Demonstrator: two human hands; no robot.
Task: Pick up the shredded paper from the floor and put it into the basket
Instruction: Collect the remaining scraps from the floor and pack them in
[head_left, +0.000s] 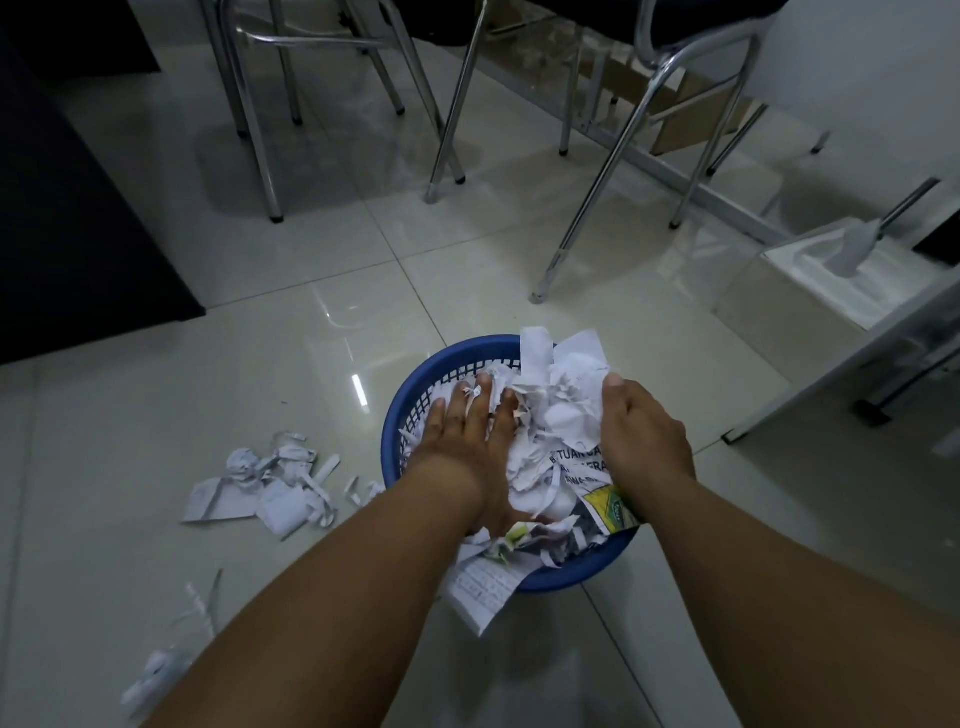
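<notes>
Head camera looks forward and down, close above the basket (566, 578).

One basket (415, 387), two hands (467, 431) (644, 441), two floor scatters of shredded paper (270, 483) (166, 670).

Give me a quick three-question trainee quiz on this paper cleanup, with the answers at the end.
1. True or false: no paper scraps lie on the floor.
2. The left hand is: A) pressing flat on the shredded paper in the basket; B) curled round a broom handle; C) resting on the floor.
3. Fill in: the mesh basket is coloured ___.

Key: 1 false, scraps lie left of the basket; 2 A; 3 blue.
</notes>
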